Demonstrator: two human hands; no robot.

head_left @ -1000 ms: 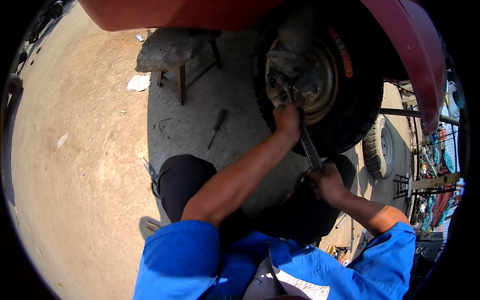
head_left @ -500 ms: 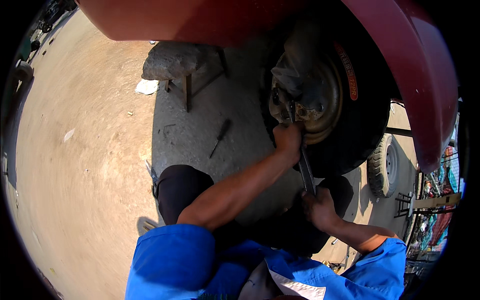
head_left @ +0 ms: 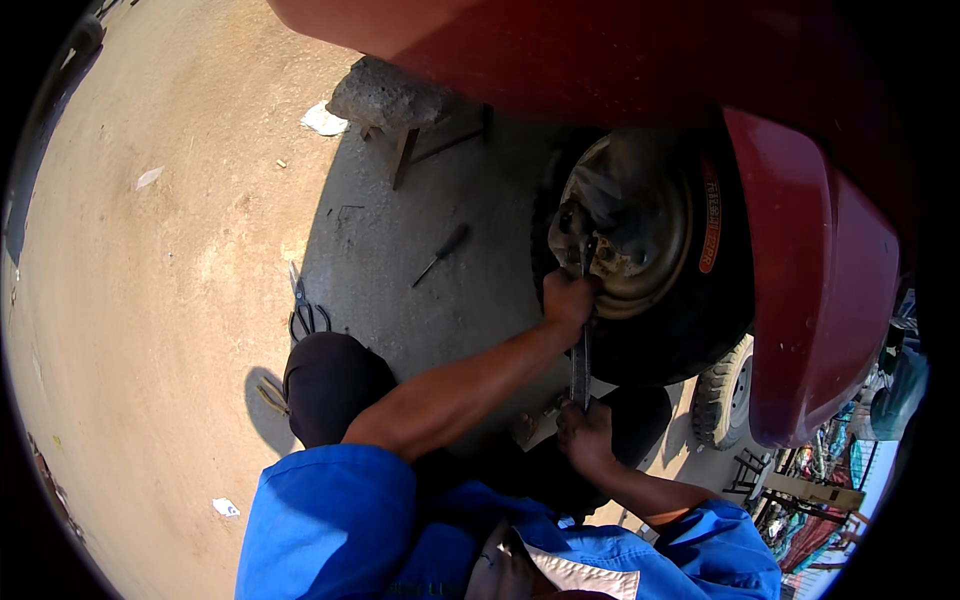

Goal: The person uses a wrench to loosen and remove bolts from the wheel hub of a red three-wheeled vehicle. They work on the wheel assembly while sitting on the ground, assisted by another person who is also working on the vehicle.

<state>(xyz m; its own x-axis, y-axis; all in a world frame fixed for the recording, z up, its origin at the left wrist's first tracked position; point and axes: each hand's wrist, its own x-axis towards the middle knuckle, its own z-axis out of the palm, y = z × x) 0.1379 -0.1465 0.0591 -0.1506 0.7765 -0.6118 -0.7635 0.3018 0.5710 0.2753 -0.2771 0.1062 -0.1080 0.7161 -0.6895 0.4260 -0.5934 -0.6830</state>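
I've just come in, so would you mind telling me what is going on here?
A person in a blue shirt grips a long metal tool, the left hand nearer the wheel and the right hand at the near end. The tool's far end is at the middle of the wheel, beside red bodywork; whether it has caught on anything there is unclear. A screwdriver lies on the ground.

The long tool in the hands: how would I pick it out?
Find the big black tyre beneath the red bodywork. By its lower edge, the left hand and right hand grip a long grey tool. Unlike the screwdriver on the ground, it is held.
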